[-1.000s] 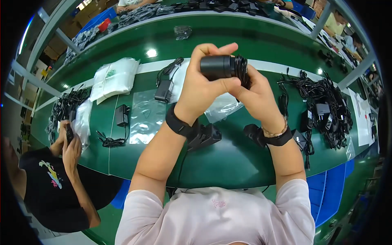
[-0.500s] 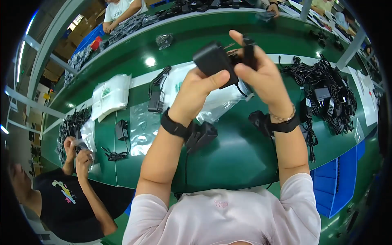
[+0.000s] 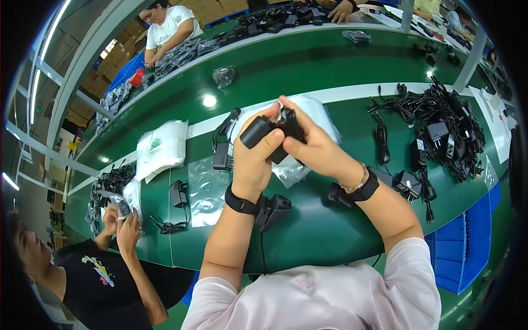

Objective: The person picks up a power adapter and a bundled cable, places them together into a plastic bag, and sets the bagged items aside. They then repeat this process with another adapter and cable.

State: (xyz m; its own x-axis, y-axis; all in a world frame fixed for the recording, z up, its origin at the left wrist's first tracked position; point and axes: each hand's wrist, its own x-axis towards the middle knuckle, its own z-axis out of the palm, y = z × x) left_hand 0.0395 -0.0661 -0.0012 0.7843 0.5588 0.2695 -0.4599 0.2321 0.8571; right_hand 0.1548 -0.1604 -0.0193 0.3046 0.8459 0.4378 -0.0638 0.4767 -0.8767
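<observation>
Clock centre: held adapter, between the hands; 6 o'clock faces the wearer. On the counter: bag stack, 9 o'clock; flat bag, 8 o'clock, with a loose adapter just left of it; cabled heap, 3 o'clock. Farther out: wrapped bundle, 11 o'clock; behind it, far heap, 12 o'clock. Beyond the counter's near edge: bin, 4 o'clock.
</observation>
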